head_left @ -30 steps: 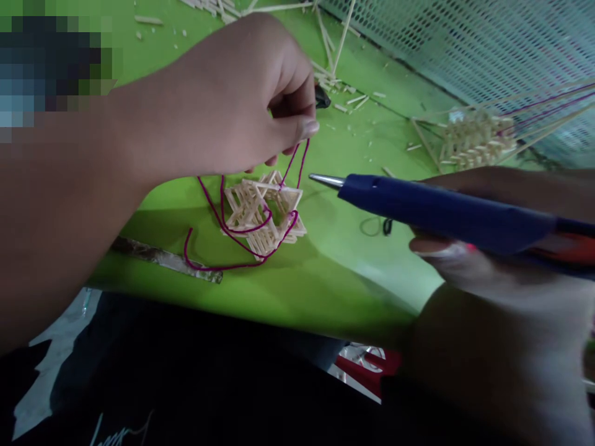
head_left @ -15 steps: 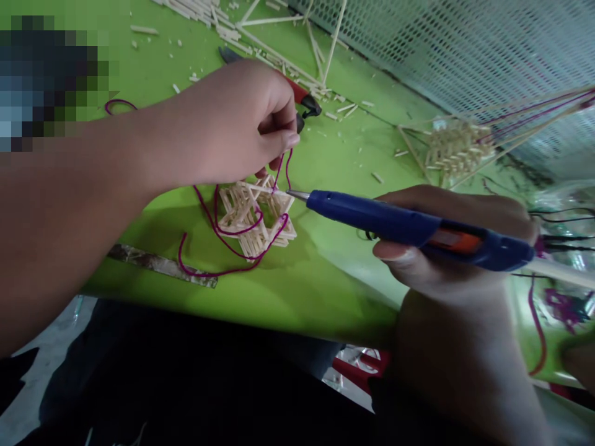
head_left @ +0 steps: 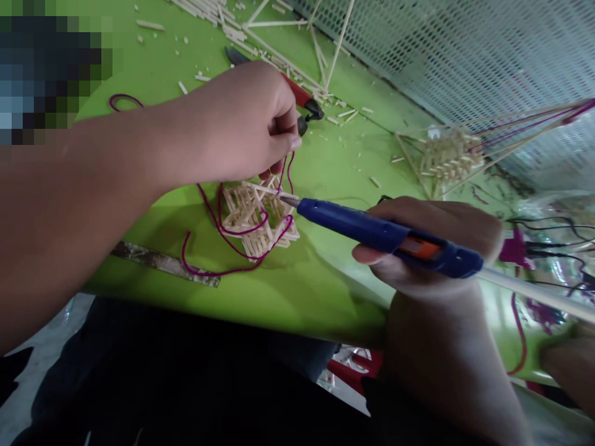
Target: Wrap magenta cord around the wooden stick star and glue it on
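Note:
My left hand (head_left: pixel 251 118) pinches a purple string (head_left: pixel 292 170), pulled up from a small lattice of pale wooden sticks (head_left: pixel 255 240). The lattice rests on the green table right below those fingers, and loose lengths of string loop over and around it. In my right hand (head_left: pixel 446 226) is a blue glue gun (head_left: pixel 348 224) with a white glue stick coming out of its back end. Its metal nozzle is at the top edge of the lattice, by the base of the string; whether it touches is too small to tell.
Red-handled pliers (head_left: pixel 300 93) lie partly hidden behind my left hand. Cut sticks (head_left: pixel 274 59) litter the far side. A second stick lattice (head_left: pixel 450 160), with sticks and strings attached, stands near a perforated panel (head_left: pixel 441 56). A patterned strip (head_left: pixel 162 263) lies near the table's front edge.
The glue gun in my right hand has moved left, its nozzle now closer to the base of the string. My left hand keeps its pinch on the string.

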Tool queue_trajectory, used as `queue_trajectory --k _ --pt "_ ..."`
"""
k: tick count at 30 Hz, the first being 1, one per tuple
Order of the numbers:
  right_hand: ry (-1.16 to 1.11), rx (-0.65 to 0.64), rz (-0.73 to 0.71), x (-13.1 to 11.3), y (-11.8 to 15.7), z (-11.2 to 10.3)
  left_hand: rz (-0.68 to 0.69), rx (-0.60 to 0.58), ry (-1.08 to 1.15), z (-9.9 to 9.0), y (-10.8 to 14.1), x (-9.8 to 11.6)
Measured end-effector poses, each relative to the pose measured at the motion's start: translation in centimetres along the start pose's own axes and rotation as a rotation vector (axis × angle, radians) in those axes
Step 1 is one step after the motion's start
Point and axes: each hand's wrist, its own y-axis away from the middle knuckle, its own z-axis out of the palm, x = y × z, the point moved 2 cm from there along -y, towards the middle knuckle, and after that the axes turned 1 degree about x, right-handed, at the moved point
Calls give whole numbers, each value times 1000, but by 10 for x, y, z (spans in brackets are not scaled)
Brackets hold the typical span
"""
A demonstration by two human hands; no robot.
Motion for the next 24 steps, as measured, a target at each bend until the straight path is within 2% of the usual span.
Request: queue_trajectory --k 6,11,16,19,21,24 --pt "30 -62 -21 -2 2 -2 0 -9 22 2 -1 -2" --pt "54 -123 53 -7 8 -5 -5 -20 34 0 1 2" --pt "93 -146 62 -7 13 -7 79 -24 52 1 -2 -4" --pt "74 -95 38 -6 10 -2 111 -40 46 1 -4 -8" --pt "54 -85 88 -7 4 4 116 -54 31 1 -5 -10" --pt "81 -164 220 -13 -7 17 92 -35 8 1 -4 -9"
